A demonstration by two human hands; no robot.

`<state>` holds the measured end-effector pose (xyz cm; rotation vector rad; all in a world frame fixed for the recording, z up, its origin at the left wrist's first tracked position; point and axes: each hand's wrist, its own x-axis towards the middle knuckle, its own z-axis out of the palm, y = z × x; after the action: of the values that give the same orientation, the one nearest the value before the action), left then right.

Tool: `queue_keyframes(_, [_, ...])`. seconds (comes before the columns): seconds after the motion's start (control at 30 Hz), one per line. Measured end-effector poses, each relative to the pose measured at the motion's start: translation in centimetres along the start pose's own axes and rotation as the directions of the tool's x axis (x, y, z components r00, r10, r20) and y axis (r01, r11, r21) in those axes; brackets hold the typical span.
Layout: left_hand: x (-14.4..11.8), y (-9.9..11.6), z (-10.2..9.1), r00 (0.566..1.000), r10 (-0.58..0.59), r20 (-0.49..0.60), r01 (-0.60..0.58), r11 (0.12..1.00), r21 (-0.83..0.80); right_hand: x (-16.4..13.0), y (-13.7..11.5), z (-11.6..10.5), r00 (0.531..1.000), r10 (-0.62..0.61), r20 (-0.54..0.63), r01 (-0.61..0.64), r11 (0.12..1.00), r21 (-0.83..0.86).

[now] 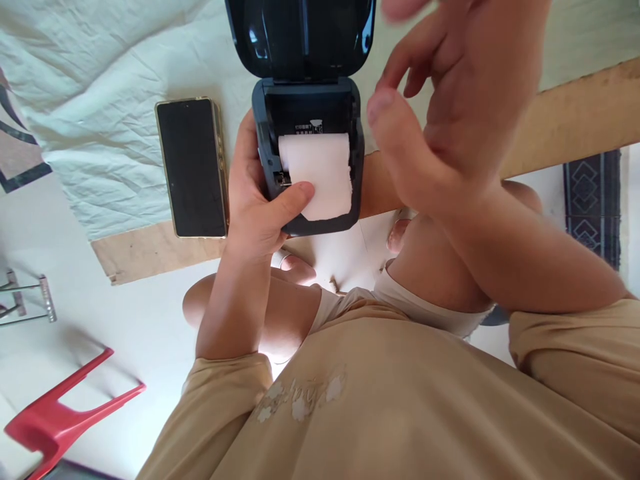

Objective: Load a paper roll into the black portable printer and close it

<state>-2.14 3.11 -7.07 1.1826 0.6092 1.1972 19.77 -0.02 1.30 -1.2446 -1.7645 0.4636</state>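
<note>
A small dark label printer (357, 193) is held near the table's front edge, its glossy black lid (303, 40) swung up and back. Inside it sits a white paper roll (323, 167), with its loose end lying over the front rim. My left hand (260, 200) grips the printer from its left side, the thumb pressing on the paper. To the right of the printer, my right hand (450, 113) is raised and slightly blurred. Its fingers are apart and bent, with nothing visible between them, and it does not touch the printer.
A smartphone (193, 167) with a dark screen lies left of the printer on a pale green cloth (110, 87). Bare wood (155, 250) shows along the table edge. On the floor at lower left stands a red plastic stool (55, 420). A patterned dark mat (593, 207) lies at right.
</note>
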Motion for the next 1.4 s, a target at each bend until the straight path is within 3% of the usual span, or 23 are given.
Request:
queue_keyframes(0.1, [-0.1,0.5,-0.2,0.999,-0.046,0.011,0.045,0.997,0.064,0.4,0.2,0.1,0.992,0.104,-0.066,-0.099,0.992,0.074])
queue_keyframes(0.17, [0.0,0.2,-0.9,0.998,-0.010,0.066,0.005,0.998,0.068,0.5,0.2,0.2,0.990,0.132,-0.051,-0.127,0.987,0.100])
queue_keyframes(0.4, [1.1,-3.0,-3.9,0.988,-0.097,0.118,0.090,0.994,0.063,0.6,0.3,-0.3,0.997,-0.071,0.007,0.070,0.992,0.108])
queue_keyframes(0.5, [1.1,-4.3,-3.6,0.994,-0.052,0.101,0.049,0.998,0.035,0.7,0.5,-0.6,0.992,-0.109,0.063,0.101,0.988,0.118])
queue_keyframes(0.6, [0.8,-4.8,-2.6,0.998,-0.022,0.054,0.020,0.999,0.032,0.7,0.8,-0.5,0.967,-0.223,0.124,0.209,0.971,0.116])
queue_keyframes(0.77, [0.5,-3.6,-2.1,0.997,-0.059,0.043,0.055,0.996,0.072,0.5,1.1,-0.3,0.930,-0.250,0.269,0.254,0.967,0.019])
queue_keyframes(0.87, [0.4,-2.5,-1.8,0.995,-0.081,0.052,0.078,0.995,0.068,0.5,1.1,-0.2,0.929,-0.263,0.260,0.262,0.964,0.038])
queue_keyframes(1.0, [0.2,-1.0,-0.6,1.000,-0.027,0.005,0.027,0.999,0.041,0.5,1.1,0.2,0.952,-0.112,0.285,0.085,0.991,0.105])
queue_keyframes(1.13, [-0.3,0.5,0.6,0.998,-0.015,-0.054,0.017,0.999,0.042,0.7,1.3,0.4,0.918,0.018,0.397,-0.111,0.971,0.211])
queue_keyframes(1.3, [-0.3,0.5,0.9,0.991,-0.100,-0.093,0.110,0.989,0.102,1.0,1.3,0.2,0.888,0.074,0.453,-0.168,0.971,0.170])
queue_keyframes(1.4, [-0.1,-0.4,0.5,0.991,-0.079,-0.108,0.090,0.991,0.101,1.0,1.3,0.2,0.891,0.079,0.447,-0.192,0.958,0.213])
